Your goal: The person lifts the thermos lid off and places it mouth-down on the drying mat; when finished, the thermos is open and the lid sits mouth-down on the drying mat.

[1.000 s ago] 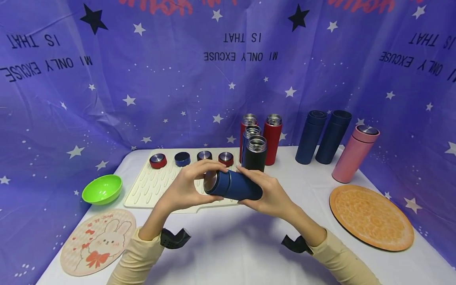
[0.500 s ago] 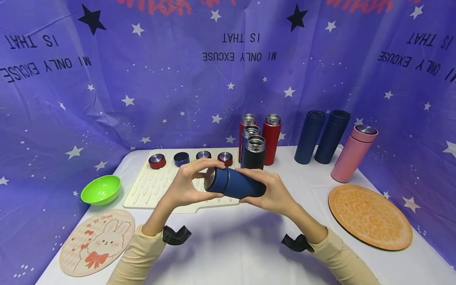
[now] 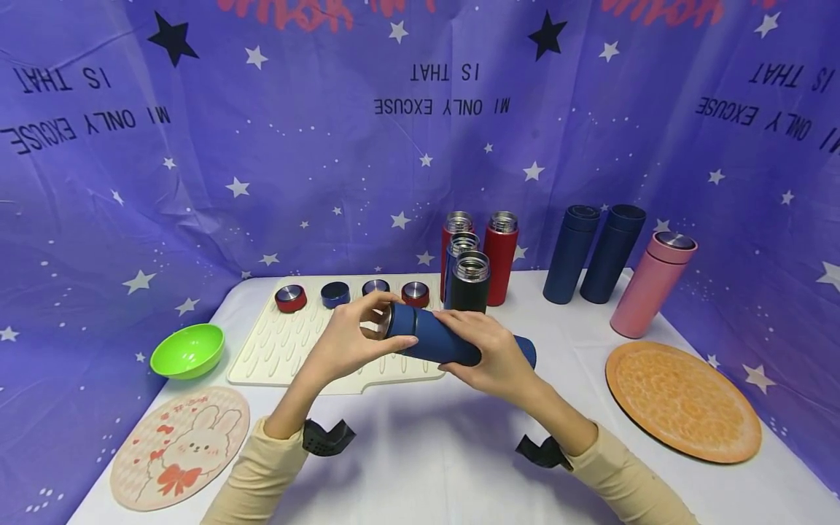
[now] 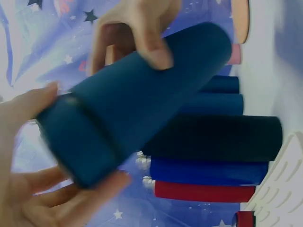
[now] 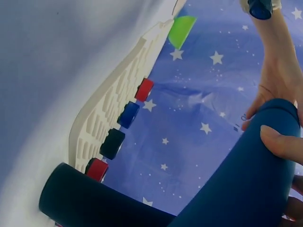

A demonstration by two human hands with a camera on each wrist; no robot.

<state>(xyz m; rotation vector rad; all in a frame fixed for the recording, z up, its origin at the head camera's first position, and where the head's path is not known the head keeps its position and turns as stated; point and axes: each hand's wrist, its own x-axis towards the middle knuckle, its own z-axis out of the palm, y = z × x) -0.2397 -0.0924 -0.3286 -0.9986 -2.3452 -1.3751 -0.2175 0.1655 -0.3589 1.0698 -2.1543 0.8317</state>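
Note:
A dark blue thermos bottle (image 3: pixel 436 339) is held tilted above the table, its capped end to the left. Around the cap (image 3: pixel 402 321) curl the thumb and fingers of my left hand (image 3: pixel 341 339). My right hand (image 3: pixel 488 354) grips the body, and the base sticks out past it. In the left wrist view a dark ring separates the cap (image 4: pixel 80 142) from the body (image 4: pixel 142 94). The right wrist view shows my right thumb (image 5: pixel 281 142) lying along the bottle. Just behind it stands an uncapped black bottle (image 3: pixel 469 292).
Uncapped red (image 3: pixel 502 262) and blue bottles stand behind the black one. A cream ridged mat (image 3: pixel 269 357) bears several loose lids. Two navy bottles (image 3: pixel 572 255) and a pink bottle (image 3: pixel 650 292) stand right. A green bowl (image 3: pixel 188 351), rabbit placemat (image 3: pixel 190 445) and orange round mat (image 3: pixel 682 401) flank them.
The thermos bottle has turned so that its base now shows beyond my right hand. My left fingers have shifted on the cap, with the thumb now across its lower side.

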